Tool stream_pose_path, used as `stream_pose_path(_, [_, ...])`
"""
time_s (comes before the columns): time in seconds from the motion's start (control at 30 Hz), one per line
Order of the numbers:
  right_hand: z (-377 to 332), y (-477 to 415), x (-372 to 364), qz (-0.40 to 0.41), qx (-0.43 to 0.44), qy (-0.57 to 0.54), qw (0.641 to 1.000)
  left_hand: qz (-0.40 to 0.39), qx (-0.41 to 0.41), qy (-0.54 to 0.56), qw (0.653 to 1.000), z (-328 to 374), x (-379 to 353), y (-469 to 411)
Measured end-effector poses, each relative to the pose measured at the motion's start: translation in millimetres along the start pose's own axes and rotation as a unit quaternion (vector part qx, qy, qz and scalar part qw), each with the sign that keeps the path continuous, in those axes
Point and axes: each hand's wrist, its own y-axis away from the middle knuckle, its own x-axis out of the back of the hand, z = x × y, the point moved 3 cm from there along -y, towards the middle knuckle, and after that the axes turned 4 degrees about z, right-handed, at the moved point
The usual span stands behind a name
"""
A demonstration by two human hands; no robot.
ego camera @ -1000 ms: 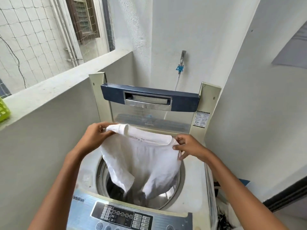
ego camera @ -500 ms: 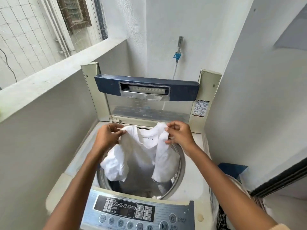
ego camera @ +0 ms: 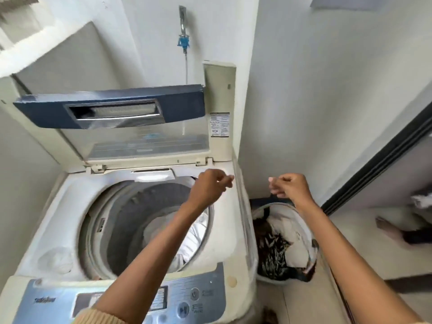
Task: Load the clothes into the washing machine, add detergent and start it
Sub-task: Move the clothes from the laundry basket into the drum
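Note:
The top-loading washing machine stands with its lid raised. A white garment lies inside the drum, partly hidden behind my left forearm. My left hand hovers over the drum's back right rim, fingers loosely curled and holding nothing. Past the machine's right edge, my right hand hangs in the air above the laundry basket, also loosely curled and empty. The basket sits on the floor and holds white and dark patterned clothes.
The control panel runs along the machine's front edge. A water tap hangs on the back wall. Walls close in at the left and behind. At the right, another person's foot rests on the floor by a dark door frame.
Both hands let go of the white garment, which dropped into the drum. The hands and the view swung right, towards the basket.

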Motion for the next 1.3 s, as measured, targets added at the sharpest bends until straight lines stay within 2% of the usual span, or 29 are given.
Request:
stream_pose_path(0.2, [102, -51, 89, 0.06, -0.091, 0.012, 0.994, -0.165, 0.017, -0.113, 0.98, 57, -164, -52])
stream_pose_path(0.3, [167, -78, 108, 0.065, -0.15, 0.018, 0.986, -0.185, 0.075, -0.156, 0.967, 44, -239, -81])
stream_pose_path(0.57, [386, -153, 88, 0.006, -0.265, 0.085, 0.961, -0.212, 0.223, -0.195, 0.931, -87, -411, -112])
stream_pose_path(0.7, [448, -180, 57, -0.011, -0.294, 0.085, 0.952, -0.212, 0.278, -0.198, 0.916, -154, -465, -105])
stream_pose_path(0.8, [492, -197, 24, -0.071, -0.287, 0.091, 0.951, -0.238, 0.3, -0.2, 0.902, -196, -487, -101])
stream_pose_path(0.93, [525, -197, -13, -0.139, -0.302, 0.027, 0.943, -0.259, 0.311, -0.207, 0.891, -242, -492, -91])
stream_pose_path(1.03, [526, -196, -22, -0.114, -0.288, 0.086, 0.947, -0.259, 0.317, -0.205, 0.889, -256, -482, -84])
stream_pose_path(1.1, [504, -189, -20, -0.126, -0.302, 0.076, 0.942, -0.254, 0.316, -0.198, 0.892, -253, -470, -82])
stream_pose_path(1.2, [451, -172, -15, -0.164, -0.292, -0.01, 0.942, -0.246, 0.293, -0.149, 0.912, -236, -453, -81])
stream_pose_path(1.3, [382, -152, -1, -0.162, -0.228, -0.052, 0.959, -0.274, 0.187, -0.099, 0.938, -198, -437, -86])
